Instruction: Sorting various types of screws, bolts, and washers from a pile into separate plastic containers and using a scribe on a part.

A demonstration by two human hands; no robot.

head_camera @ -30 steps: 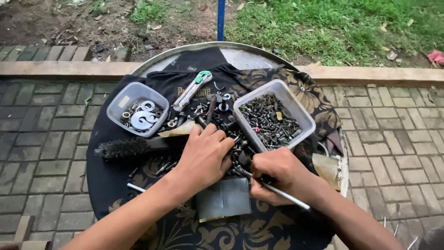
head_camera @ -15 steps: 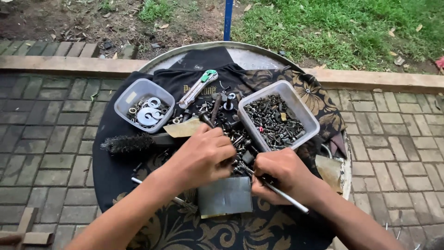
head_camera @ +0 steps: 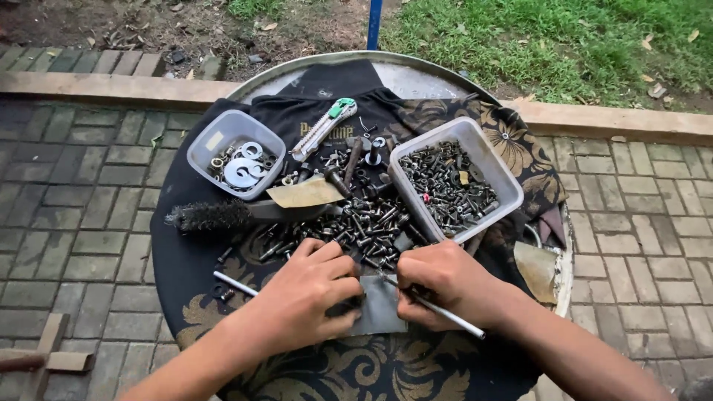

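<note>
My left hand (head_camera: 316, 293) rests knuckles-up on a grey metal plate (head_camera: 380, 312) at the near side of a round table (head_camera: 416, 70); its fingers curl at the plate's left edge, and what they pinch is hidden. My right hand (head_camera: 445, 286) is closed around a thin silver rod (head_camera: 453, 318) that slants toward the lower right, its tip meeting the plate. Just beyond both hands lies a loose pile of dark bolts and nuts (head_camera: 356, 223).
A clear tub of dark screws (head_camera: 453, 178) sits right of the pile, a smaller tub of washers (head_camera: 236, 154) to the left. A wire brush (head_camera: 212, 215), a utility knife (head_camera: 323, 128), a sandpaper scrap (head_camera: 304, 193) and a second silver rod (head_camera: 234, 284) lie on the patterned cloth. Brick paving surrounds the table.
Both hands have drawn back from the bolt pile toward me onto the grey plate. The right hand still grips the silver rod.
</note>
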